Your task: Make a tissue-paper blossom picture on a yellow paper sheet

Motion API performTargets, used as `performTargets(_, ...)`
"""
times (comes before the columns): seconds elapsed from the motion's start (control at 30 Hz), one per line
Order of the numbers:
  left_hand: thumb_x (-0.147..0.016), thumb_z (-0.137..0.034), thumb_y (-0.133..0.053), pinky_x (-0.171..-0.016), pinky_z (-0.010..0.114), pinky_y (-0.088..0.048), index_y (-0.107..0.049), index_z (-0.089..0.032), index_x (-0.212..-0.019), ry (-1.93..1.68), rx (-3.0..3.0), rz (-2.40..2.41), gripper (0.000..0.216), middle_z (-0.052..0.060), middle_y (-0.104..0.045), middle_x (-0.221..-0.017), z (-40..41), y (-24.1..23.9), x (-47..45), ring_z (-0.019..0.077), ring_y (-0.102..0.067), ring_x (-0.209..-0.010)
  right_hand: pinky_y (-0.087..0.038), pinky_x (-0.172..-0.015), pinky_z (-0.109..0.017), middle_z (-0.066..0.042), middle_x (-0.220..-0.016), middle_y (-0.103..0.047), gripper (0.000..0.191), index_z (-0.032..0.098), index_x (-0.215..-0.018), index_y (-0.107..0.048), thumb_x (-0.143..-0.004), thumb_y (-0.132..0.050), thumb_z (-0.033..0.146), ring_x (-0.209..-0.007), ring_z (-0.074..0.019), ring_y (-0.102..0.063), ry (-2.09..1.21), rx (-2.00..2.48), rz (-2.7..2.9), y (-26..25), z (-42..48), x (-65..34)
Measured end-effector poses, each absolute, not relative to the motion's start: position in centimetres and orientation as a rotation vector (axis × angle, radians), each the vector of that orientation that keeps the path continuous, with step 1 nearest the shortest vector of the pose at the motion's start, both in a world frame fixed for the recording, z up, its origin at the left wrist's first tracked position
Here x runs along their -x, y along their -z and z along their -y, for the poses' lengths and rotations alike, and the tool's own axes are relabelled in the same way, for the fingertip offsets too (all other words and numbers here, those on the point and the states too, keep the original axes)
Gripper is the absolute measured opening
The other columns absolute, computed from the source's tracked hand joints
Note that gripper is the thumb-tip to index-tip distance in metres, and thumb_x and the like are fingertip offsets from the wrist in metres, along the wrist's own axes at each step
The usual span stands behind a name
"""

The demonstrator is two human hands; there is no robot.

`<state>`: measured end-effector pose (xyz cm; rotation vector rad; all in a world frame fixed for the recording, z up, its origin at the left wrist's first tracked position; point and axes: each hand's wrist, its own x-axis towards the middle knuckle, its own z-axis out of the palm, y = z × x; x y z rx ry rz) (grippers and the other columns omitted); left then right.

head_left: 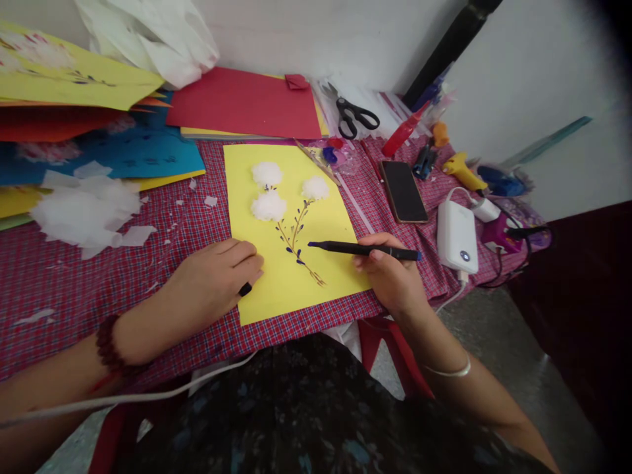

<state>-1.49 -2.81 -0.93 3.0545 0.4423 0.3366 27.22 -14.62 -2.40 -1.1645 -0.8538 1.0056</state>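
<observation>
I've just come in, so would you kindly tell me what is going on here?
A person's right hand holds a dark marker, its blue tip over a yellow sheet; whether it touches the paper is hard to tell. The left hand rests on the sheet's left edge. Three fluffy white tufts sit on the sheet, along with brown stems and dark blue marks.

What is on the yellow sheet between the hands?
Three white tufts and drawn stems with dark leaves. The left hand and right hand cover parts of its edges, hiding anything beneath.
</observation>
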Motion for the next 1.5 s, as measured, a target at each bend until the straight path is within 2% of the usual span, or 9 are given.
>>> performTargets(0.13,-0.095,-0.009,-0.045,-0.081,0.039,-0.054,-0.069,-0.013,-0.093,-0.361,-3.055,-0.424,0.024,0.012,-0.067,-0.101,2.7,0.9,1.5,0.0266,-0.062,-0.095,-0.052,-0.061,-0.03,0.001,-0.069,-0.07,0.019,0.025,-0.094,-0.072,-0.08,-0.074,0.037,-0.061,-0.0145,-0.063,-0.98,1.213,0.866,1.9,14.6,-27.4)
performTargets(0.27,-0.094,-0.007,-0.046,-0.082,0.039,-0.053,-0.069,-0.013,-0.093,-0.352,-3.057,-0.398,0.023,0.012,-0.067,-0.101,2.6,0.9,1.5,0.0262,-0.061,-0.095,-0.052,-0.059,-0.032,-0.001,-0.072,-0.07,0.023,0.026,-0.097,-0.071,-0.085,-0.068,0.046,-0.061,-0.0155,-0.063,-0.895,1.242,0.924,0.5,14.1,-28.6)
performTargets(0.5,-0.094,-0.009,-0.043,-0.083,0.04,-0.054,-0.068,-0.013,-0.096,-0.322,-3.061,-0.394,0.025,0.012,-0.067,-0.102,2.5,1.0,1.6,0.0268,-0.06,-0.097,-0.047,-0.053,-0.029,0.002,-0.061,-0.058,0.018,0.024,-0.093,-0.068,-0.087,-0.065,0.041,-0.054,-0.013,-0.055,-0.753,1.264,1.028,-1.1,13.4,-29.6)
performTargets(0.63,-0.095,-0.009,-0.041,-0.084,0.04,-0.054,-0.067,-0.015,-0.101,-0.297,-3.027,-0.452,0.027,0.011,-0.067,-0.105,2.6,1.1,1.7,0.0259,-0.061,-0.097,-0.051,-0.056,-0.031,0.001,-0.066,-0.062,0.021,0.025,-0.093,-0.065,-0.085,-0.069,0.045,-0.057,-0.0138,-0.059,-0.734,1.331,1.074,-1.5,12.8,-29.6)
performTargets(0.87,-0.097,-0.012,-0.043,-0.082,0.04,-0.055,-0.068,-0.015,-0.104,-0.361,-2.995,-0.477,0.026,0.012,-0.068,-0.102,2.6,1.6,1.8,0.0258,-0.062,-0.095,-0.053,-0.06,-0.031,0.0,-0.07,-0.06,0.03,0.026,-0.094,-0.064,-0.087,-0.067,0.054,-0.065,-0.0148,-0.063,-0.395,1.329,1.139,-2.9,5.3,-34.5)
performTargets(1.07,-0.098,-0.012,-0.042,-0.08,0.04,-0.056,-0.067,-0.014,-0.105,-0.434,-2.992,-0.463,0.027,0.012,-0.069,-0.1,2.5,2.1,1.8,0.0254,-0.063,-0.093,-0.047,-0.06,-0.03,0.002,-0.065,-0.052,0.017,0.023,-0.091,-0.063,-0.087,-0.066,0.04,-0.062,-0.0144,-0.056,-0.232,1.367,1.109,-1.6,-1.7,-36.3)
performTargets(1.23,-0.098,-0.01,-0.043,-0.083,0.038,-0.056,-0.066,-0.017,-0.109,-0.456,-3.009,-0.451,0.027,0.009,-0.07,-0.102,2.5,2.2,1.8,0.0233,-0.063,-0.093,-0.044,-0.063,-0.03,0.001,-0.073,-0.059,0.007,0.021,-0.082,-0.064,-0.08,-0.065,0.027,-0.067,-0.014,-0.053,-0.268,1.393,1.153,0.0,-2.3,-34.8)
performTargets(1.37,-0.097,-0.01,-0.045,-0.085,0.039,-0.055,-0.066,-0.016,-0.11,-0.504,-3.005,-0.407,0.025,0.009,-0.07,-0.103,2.6,2.2,1.9,0.0236,-0.063,-0.094,-0.039,-0.059,-0.029,0.003,-0.065,-0.058,0.008,0.02,-0.083,-0.065,-0.079,-0.062,0.025,-0.058,-0.0129,-0.048,-0.319,1.439,1.17,0.3,-1.9,-34.4)
performTargets(1.5,-0.098,-0.012,-0.044,-0.083,0.039,-0.055,-0.066,-0.016,-0.111,-0.5,-2.98,-0.447,0.025,0.009,-0.069,-0.102,2.6,2.3,1.9,0.0241,-0.062,-0.094,-0.041,-0.06,-0.029,0.002,-0.068,-0.06,0.007,0.02,-0.082,-0.065,-0.078,-0.062,0.026,-0.064,-0.0139,-0.052,-0.335,1.426,1.191,1.0,-2.2,-34.4)
